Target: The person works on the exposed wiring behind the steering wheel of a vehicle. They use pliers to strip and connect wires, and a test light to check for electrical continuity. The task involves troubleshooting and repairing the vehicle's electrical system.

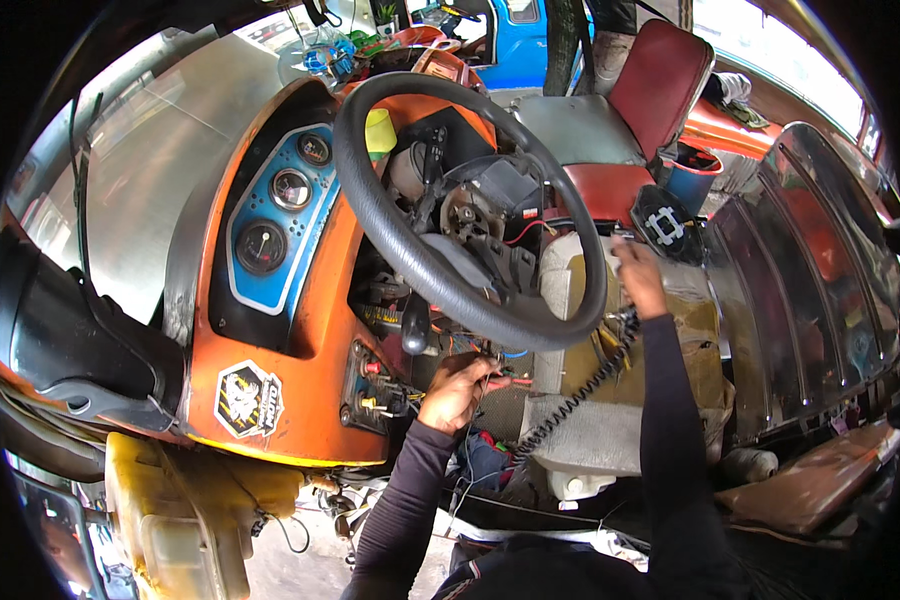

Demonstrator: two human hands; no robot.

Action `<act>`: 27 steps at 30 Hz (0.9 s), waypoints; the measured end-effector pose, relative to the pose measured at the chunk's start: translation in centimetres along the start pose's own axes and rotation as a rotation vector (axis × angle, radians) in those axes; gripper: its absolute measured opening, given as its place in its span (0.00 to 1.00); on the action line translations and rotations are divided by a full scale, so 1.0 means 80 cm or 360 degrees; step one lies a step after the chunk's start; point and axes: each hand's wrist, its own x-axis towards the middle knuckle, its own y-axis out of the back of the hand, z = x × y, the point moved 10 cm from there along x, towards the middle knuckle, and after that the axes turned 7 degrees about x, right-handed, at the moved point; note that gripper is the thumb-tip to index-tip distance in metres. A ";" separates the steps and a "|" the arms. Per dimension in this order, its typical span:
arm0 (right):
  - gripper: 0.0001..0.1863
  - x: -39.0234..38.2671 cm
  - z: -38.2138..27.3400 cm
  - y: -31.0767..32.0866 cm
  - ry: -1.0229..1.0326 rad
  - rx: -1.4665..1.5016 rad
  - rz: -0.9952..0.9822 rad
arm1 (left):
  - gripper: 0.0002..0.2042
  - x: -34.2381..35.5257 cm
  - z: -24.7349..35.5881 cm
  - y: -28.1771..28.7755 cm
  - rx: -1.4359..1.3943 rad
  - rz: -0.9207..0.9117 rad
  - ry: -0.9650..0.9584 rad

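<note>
1. Head view: a red wire (521,381) lies just below the middle of the frame, at your left hand (455,393), whose thumb and fingers are pinched on thin wires there.
2. For good control, pinch close to the tip and avoid tugging; loose strands nearby could snag.
3. Your right hand (642,278), right of centre, has curled fingers; I cannot tell whether they grip anything. Keep your forearm from dragging the coiled cord (560,411) beside it.
4. Count outward: one coiled cord, one steering wheel (368,212) at upper centre, one black lever knob (415,336) below it, three round gauges (261,247) at upper left.
</note>
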 end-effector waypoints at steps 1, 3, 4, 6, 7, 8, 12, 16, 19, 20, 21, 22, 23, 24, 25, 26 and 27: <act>0.25 0.036 -0.010 -0.027 0.0383 -0.0238 -0.0082 | 0.06 -0.004 0.002 0.000 0.0003 -0.0013 -0.0009; 0.18 0.080 -0.008 -0.073 0.0724 0.0189 -0.0141 | 0.06 -0.010 0.004 -0.005 -0.0045 0.0007 0.0005; 0.17 0.097 0.003 -0.108 0.0373 0.0428 -0.0377 | 0.12 -0.016 0.006 -0.001 -0.0068 0.0061 0.0019; 0.16 0.104 0.006 -0.184 -0.0134 0.0563 -0.0554 | 0.12 -0.027 0.004 0.011 -0.0089 0.0160 0.0064; 0.15 0.099 -0.001 -0.215 -0.0261 0.0473 -0.0494 | 0.13 -0.036 0.005 0.022 -0.0106 0.0244 0.0089; 0.16 0.114 0.001 -0.221 -0.0212 0.0726 -0.0460 | 0.09 -0.038 0.012 0.024 0.0511 0.0192 0.0076; 0.20 0.127 -0.076 -0.289 -0.0101 0.1491 -0.0704 | 0.20 -0.074 -0.010 0.079 0.1001 0.0492 0.0305; 0.20 0.128 -0.203 -0.326 0.0147 0.1531 -0.1096 | 0.10 -0.058 0.020 0.029 0.0689 0.0293 0.0113; 0.19 0.156 -0.227 -0.341 0.0412 0.1564 -0.1191 | 0.27 -0.067 0.034 0.011 0.0730 0.0398 0.0464; 0.19 0.153 -0.222 -0.362 0.0304 0.1558 -0.1262 | 0.27 -0.069 0.038 0.018 0.0677 0.0434 0.0471; 0.19 0.155 -0.218 -0.363 0.0223 0.1479 -0.1306 | 0.27 -0.063 0.032 0.016 0.0609 0.0390 0.0450; 0.18 0.158 -0.220 -0.359 0.0246 0.1497 -0.1244 | 0.27 -0.059 0.027 0.014 0.0549 0.0352 0.0434; 0.19 0.153 -0.222 -0.366 0.0261 0.1489 -0.1306 | 0.27 -0.056 0.021 0.016 0.0496 0.0338 0.0421; 0.21 0.151 -0.225 -0.374 0.0274 0.1485 -0.1368 | 0.27 -0.055 0.017 0.019 0.0458 0.0339 0.0413; 0.22 0.157 -0.229 -0.370 0.0306 0.1460 -0.1405 | 0.26 -0.049 0.016 0.015 0.0433 0.0310 0.0396; 0.20 0.161 -0.231 -0.369 0.0317 0.1421 -0.1380 | 0.26 -0.045 0.015 0.013 0.0411 0.0288 0.0394; 0.20 0.162 -0.229 -0.366 0.0322 0.1420 -0.1387 | 0.26 -0.042 0.012 0.010 0.0382 0.0266 0.0394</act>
